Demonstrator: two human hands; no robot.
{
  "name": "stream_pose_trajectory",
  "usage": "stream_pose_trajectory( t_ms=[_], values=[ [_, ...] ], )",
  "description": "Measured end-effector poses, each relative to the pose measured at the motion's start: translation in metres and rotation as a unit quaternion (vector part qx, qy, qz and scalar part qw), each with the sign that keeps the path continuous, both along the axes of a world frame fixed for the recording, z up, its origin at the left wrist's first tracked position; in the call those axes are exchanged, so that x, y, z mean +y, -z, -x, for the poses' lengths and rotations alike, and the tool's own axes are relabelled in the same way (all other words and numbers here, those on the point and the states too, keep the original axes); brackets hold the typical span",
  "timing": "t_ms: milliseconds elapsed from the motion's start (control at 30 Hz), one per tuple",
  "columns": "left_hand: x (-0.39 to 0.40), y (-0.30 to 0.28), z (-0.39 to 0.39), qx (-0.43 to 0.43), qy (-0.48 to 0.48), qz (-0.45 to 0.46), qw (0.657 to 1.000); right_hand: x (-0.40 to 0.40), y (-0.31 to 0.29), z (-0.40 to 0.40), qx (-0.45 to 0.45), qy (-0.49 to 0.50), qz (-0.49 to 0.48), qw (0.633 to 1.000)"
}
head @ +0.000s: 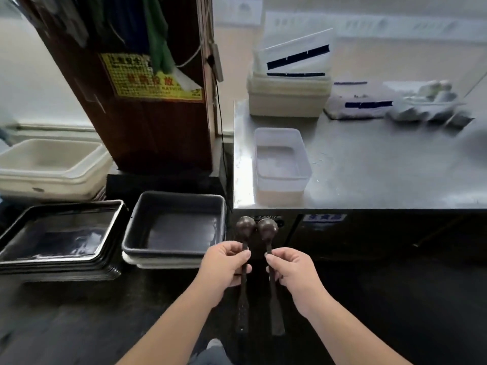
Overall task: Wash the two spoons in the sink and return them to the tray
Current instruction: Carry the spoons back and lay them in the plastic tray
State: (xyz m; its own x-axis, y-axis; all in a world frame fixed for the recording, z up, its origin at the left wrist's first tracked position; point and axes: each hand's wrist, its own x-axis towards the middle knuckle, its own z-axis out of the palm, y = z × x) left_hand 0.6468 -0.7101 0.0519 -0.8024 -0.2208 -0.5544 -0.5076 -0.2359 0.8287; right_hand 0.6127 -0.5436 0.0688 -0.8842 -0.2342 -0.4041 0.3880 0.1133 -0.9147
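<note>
From the head camera, the left hand (226, 262) was closed around the stem of the left spoon (244, 259) and the right hand (290, 270) pinched the right spoon (268, 262), bowls up and side by side, handles hanging, apparently kept apart so each could be handled singly; both hovered just right of the dark tray (131, 233), before the steel counter (382, 167); no sink was in view
</note>
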Motion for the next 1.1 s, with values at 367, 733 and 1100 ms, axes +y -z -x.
stream_pose_trajectory(
  t_ms=[367,733,1100],
  values=[
    [-0.035,-0.014,0.152,-0.013,0.062,0.006,0.998,-0.036,0.002,0.137,-0.021,0.087,0.021,0.996],
    [-0.005,0.008,0.353,-0.012,0.005,0.064,0.998,-0.003,0.014,0.348,-0.044,0.073,-0.014,0.996],
    [0.004,0.050,0.482,-0.038,-0.035,0.130,0.990,-0.032,0.067,0.489,-0.067,-0.022,-0.142,0.987]
  ],
)
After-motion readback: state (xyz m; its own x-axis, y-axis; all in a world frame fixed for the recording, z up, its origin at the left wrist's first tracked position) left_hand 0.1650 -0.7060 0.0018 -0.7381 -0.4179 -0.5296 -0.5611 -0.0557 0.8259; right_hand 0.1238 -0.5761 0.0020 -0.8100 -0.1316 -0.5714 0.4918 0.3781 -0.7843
